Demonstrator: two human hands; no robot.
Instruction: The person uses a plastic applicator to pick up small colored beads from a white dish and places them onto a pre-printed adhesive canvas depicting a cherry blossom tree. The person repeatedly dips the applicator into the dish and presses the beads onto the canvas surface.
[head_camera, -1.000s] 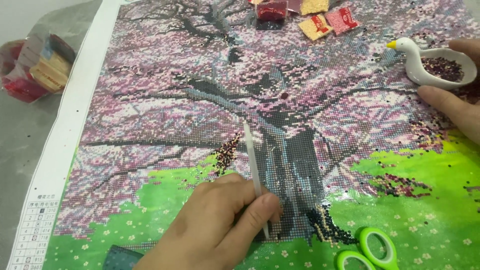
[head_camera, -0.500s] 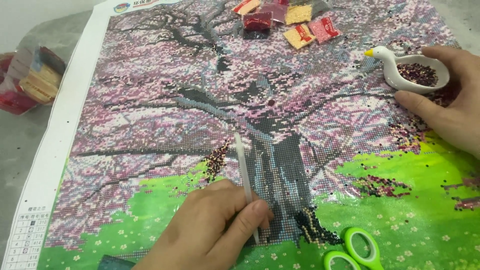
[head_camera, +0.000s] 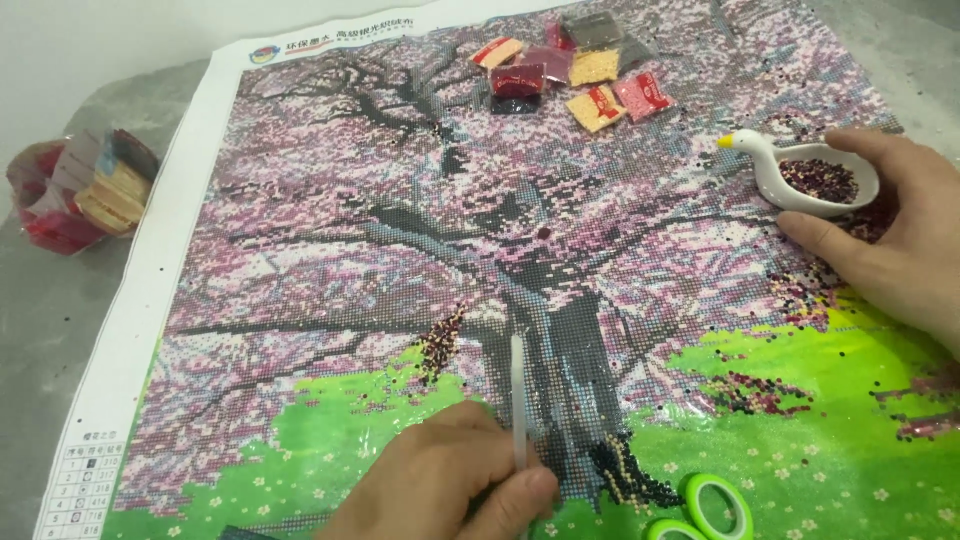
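Head view: left hand (head_camera: 450, 485) pinched shut around a white applicator pen (head_camera: 518, 400), tip up over the dark trunk of the diamond-painting canvas (head_camera: 330, 200). Right hand (head_camera: 890, 235) loosely curled, fingers cupping a white swan-shaped tray (head_camera: 765, 170) of dark beads. Bead packets (head_camera: 590, 80) along top edge; green scissors (head_camera: 700, 505) at bottom.

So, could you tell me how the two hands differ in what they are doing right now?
The left hand pinches a thin white pen over the canvas, low in the picture; the right hand cups a white swan-shaped tray of dark beads at the canvas's right side. The left hand is curled into a closed grip, while the right hand's fingers are spread around the tray. Both are bare and rest on the canvas.
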